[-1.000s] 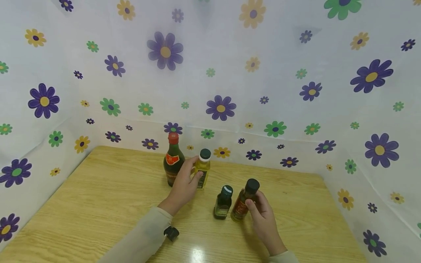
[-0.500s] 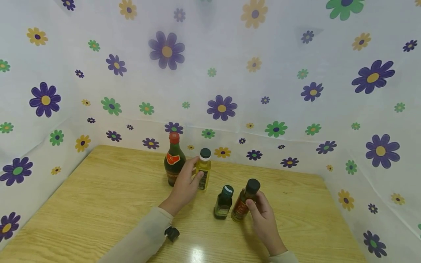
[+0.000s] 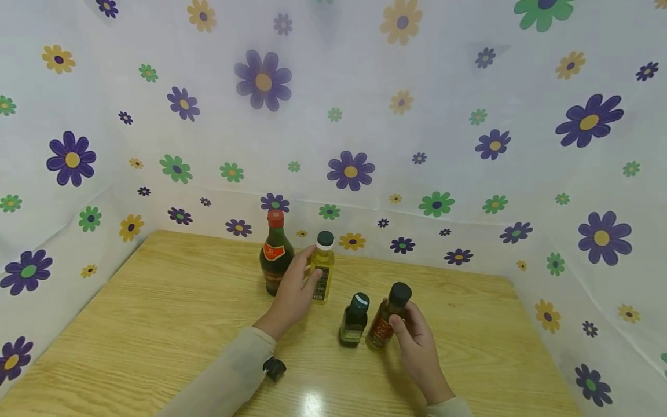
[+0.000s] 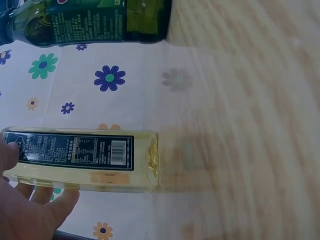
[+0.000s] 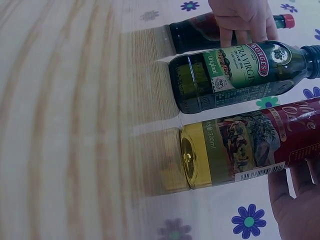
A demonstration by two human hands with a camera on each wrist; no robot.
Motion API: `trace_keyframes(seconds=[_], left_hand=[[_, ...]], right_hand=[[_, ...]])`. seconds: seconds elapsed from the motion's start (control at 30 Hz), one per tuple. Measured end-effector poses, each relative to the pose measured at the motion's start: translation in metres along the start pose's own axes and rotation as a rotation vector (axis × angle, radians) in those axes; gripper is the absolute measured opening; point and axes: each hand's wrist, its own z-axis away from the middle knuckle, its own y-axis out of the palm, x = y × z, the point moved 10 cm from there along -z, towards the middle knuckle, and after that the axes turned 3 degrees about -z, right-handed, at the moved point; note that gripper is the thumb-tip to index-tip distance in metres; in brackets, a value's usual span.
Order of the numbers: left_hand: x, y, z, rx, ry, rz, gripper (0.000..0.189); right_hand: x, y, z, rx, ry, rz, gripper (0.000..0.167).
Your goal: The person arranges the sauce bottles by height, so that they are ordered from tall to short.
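My left hand (image 3: 292,295) holds a clear bottle of yellow oil (image 3: 324,278) between thumb and fingers. It has a dark green cap over a white neck ring, and its dark label with a barcode shows in the left wrist view. With thumb and fingers, my right hand (image 3: 417,347) grips an olive oil bottle (image 3: 379,333) that has a red label and a black cap. Just left of it stands a small dark green Borges olive oil bottle (image 3: 354,324), which neither hand touches. Behind my left hand stands a taller dark bottle (image 3: 276,255) with a red cap, partly hidden.
The bottles are on a light wooden table (image 3: 156,301). A white flower-print cloth (image 3: 448,174) hangs behind the table and at both sides. A small black object (image 3: 273,369) shows beside my left sleeve.
The yellow oil bottle's cap sits slightly higher in the head view, and a little more of its label shows beside my left thumb. My right hand and the other bottles hold their places.
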Motion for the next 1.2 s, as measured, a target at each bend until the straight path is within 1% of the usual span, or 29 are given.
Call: trace_keyframes(seconds=[0.2,0.43,0.67,0.9,1.0,1.2], left_hand=[[0.005,0.002,-0.001,-0.004,-0.028,0.066,0.053],[0.006,0.001,0.000,-0.017,-0.012,0.102,0.053],[0.009,0.001,-0.001,-0.021,-0.027,0.151,0.054],[0.010,0.001,0.000,-0.032,-0.018,0.192,0.057],[0.010,0.001,0.000,-0.028,-0.031,0.198,0.058],[0.011,0.003,0.004,-0.002,-0.103,0.188,0.067]], right_hand=[[0.002,-0.001,-0.001,-0.004,-0.001,-0.007,0.032],[0.002,0.000,-0.001,0.001,-0.004,-0.009,0.032],[0.000,0.000,-0.002,0.003,-0.001,-0.009,0.032],[-0.001,0.000,-0.001,0.000,-0.002,-0.009,0.032],[-0.001,0.000,0.000,-0.005,0.002,-0.004,0.032],[-0.002,0.000,0.000,-0.002,0.003,-0.003,0.032]])
